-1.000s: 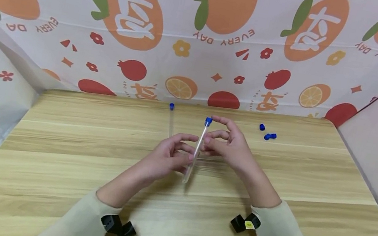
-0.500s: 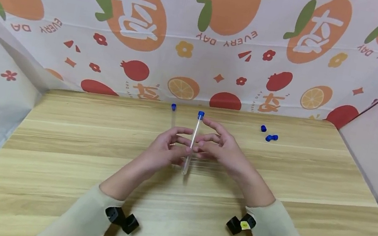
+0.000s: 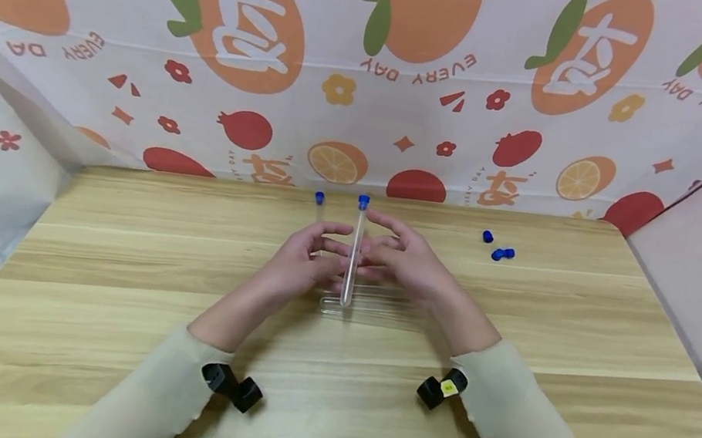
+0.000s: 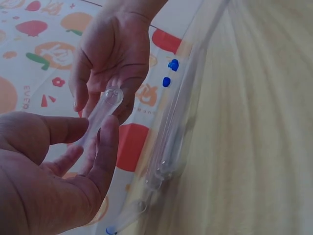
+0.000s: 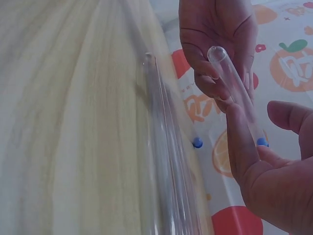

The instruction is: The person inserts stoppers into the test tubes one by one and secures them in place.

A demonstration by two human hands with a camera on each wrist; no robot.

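Note:
A clear test tube [image 3: 351, 274] with a blue cap [image 3: 364, 202] stands nearly upright between my hands, its round end pointing down. My left hand [image 3: 303, 261] pinches the tube from the left, thumb against the glass. From the right, my right hand [image 3: 410, 261] holds it too, with the index finger reaching up beside the cap. In the left wrist view, the rounded tip [image 4: 113, 96] of the tube faces the camera. Several uncapped tubes [image 3: 378, 306] lie side by side on the table under the hands, partly hidden by them.
Another blue-capped tube [image 3: 319, 202] lies behind my left hand, near the back edge. Several loose blue caps [image 3: 500, 254] rest at the back right of the wooden table [image 3: 128, 321]. A fruit-patterned cloth [image 3: 327, 35] hangs behind it.
Both hands have carried the capped tube left and away from me, and it has turned from a slant to nearly upright. The lying tubes' ends now show beneath it.

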